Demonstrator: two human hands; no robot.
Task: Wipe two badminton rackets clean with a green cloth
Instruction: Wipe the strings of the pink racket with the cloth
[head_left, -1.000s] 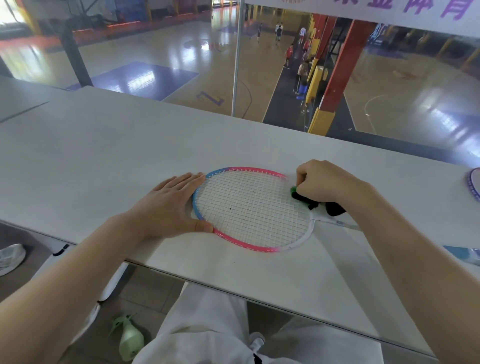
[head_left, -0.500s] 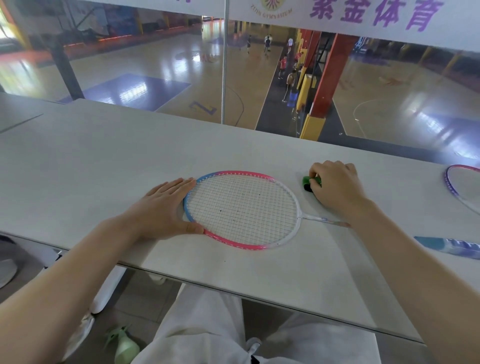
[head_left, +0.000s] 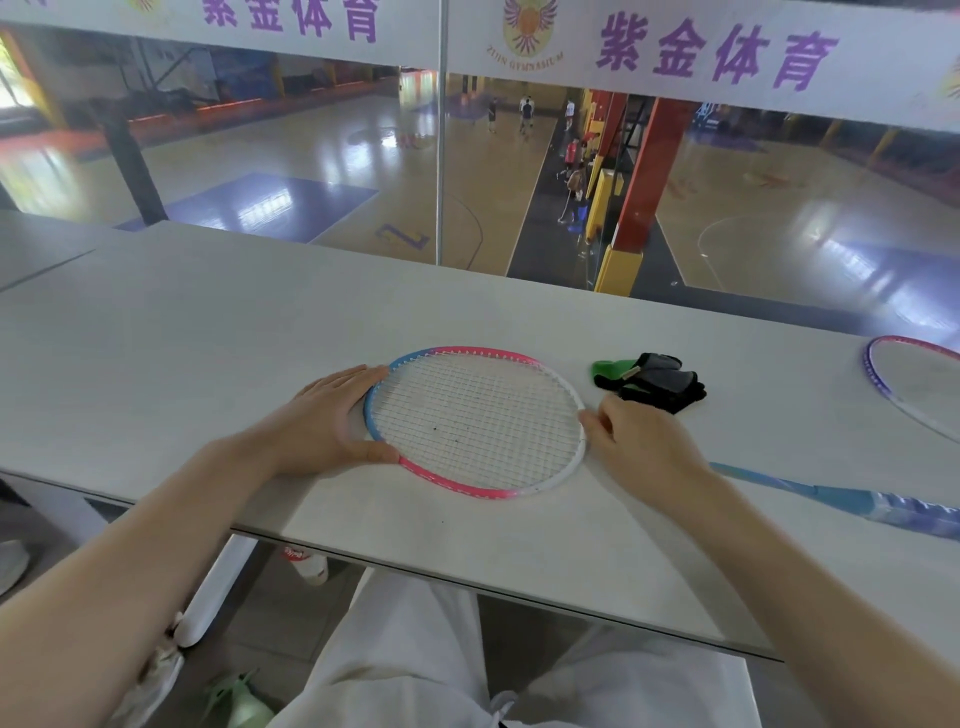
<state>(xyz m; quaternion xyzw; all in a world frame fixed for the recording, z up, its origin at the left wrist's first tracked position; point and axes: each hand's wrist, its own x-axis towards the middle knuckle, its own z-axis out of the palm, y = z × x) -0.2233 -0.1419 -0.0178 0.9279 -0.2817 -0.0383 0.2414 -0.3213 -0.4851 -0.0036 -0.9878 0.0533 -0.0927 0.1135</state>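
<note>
A pink, blue and white badminton racket (head_left: 475, 421) lay flat on a pale grey table (head_left: 156, 332), its strung head in front of the person. The left hand (head_left: 332, 418) rested open against the blue end of the frame, thumb along the near rim, steadying it. The right hand (head_left: 636, 441) touched the white end of the frame with loosely curled fingers, holding nothing. The green cloth (head_left: 649, 380), bunched with darker fabric, sat on the table just beyond the right hand, apart from it. A second racket (head_left: 914, 384) lay well off to the right, only partly in view. Dark specks showed on the strings, so the likely step was turning or repositioning the racket; both hands should lift the frame evenly by the rim, avoiding pressure on the strings.
</note>
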